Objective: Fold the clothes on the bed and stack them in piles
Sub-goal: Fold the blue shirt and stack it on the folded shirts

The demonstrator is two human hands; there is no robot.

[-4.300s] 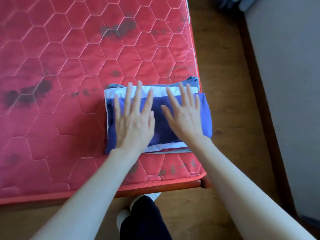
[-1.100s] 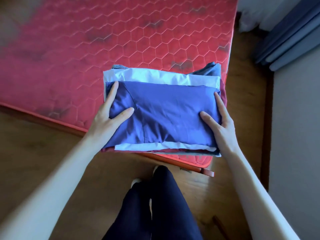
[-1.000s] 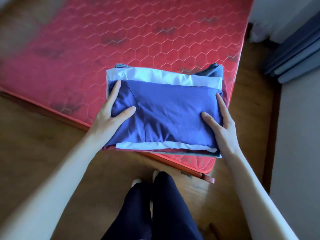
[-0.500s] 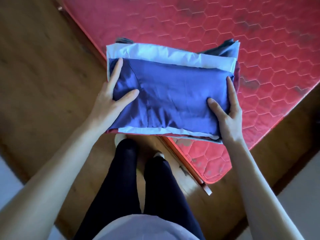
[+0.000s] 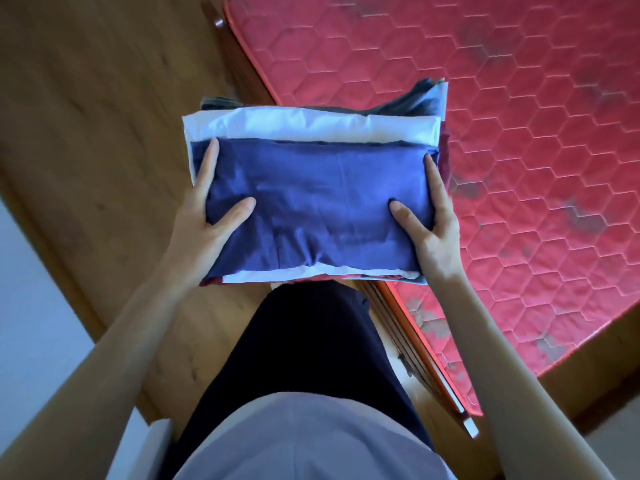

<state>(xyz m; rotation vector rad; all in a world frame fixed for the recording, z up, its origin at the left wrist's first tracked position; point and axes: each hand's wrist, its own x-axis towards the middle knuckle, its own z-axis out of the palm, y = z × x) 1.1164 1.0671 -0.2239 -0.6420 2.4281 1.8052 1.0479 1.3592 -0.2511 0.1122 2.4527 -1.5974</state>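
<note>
Both hands' grip — left hand (image 5: 204,216), right hand (image 5: 429,223) — clamping the folded stack (image 5: 318,202), thumbs on top.

Open wooden floor (image 5: 104,133) lies left; red mattress (image 5: 519,168) blocks right.

A red mattress (image 5: 502,168), quilted in hexagons and marked with dark stains, is seen on a low wooden bed frame (image 5: 408,344). The frame is set on a brown wooden floor (image 5: 104,116), which extends left of the mattress.
</note>
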